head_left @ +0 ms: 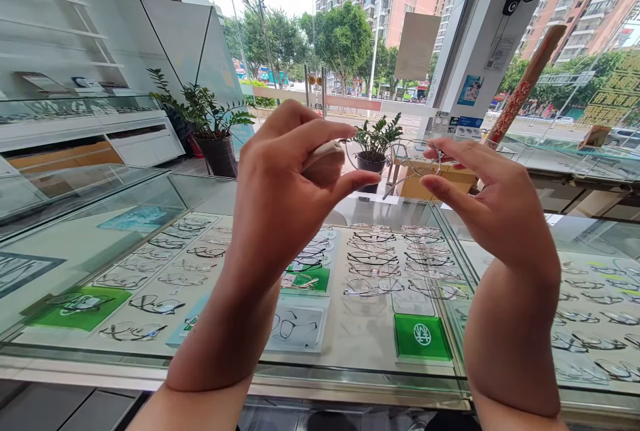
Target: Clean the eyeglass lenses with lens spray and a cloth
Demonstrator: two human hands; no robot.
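A pair of thin metal-framed eyeglasses (419, 163) is held up in front of me, between my hands. My left hand (280, 171) curls its rear fingers around a pale, bunched item (325, 159) that looks like a cloth. Its index finger and thumb are apart, above and below the near-left lens rim; whether they touch it I cannot tell. At the other end of the frame, my right hand (493, 194) pinches the eyeglasses near the hinge with thumb and fingers. One thin temple arm points down between the hands.
Below lies a glass display counter (370, 378) with rows of eyeglasses (373, 258), green cards (423, 338) and a tray (297, 331). Potted plants (217, 124) stand beyond it. Glass doors (315, 88) face the street. Another glass counter (575, 164) is at right.
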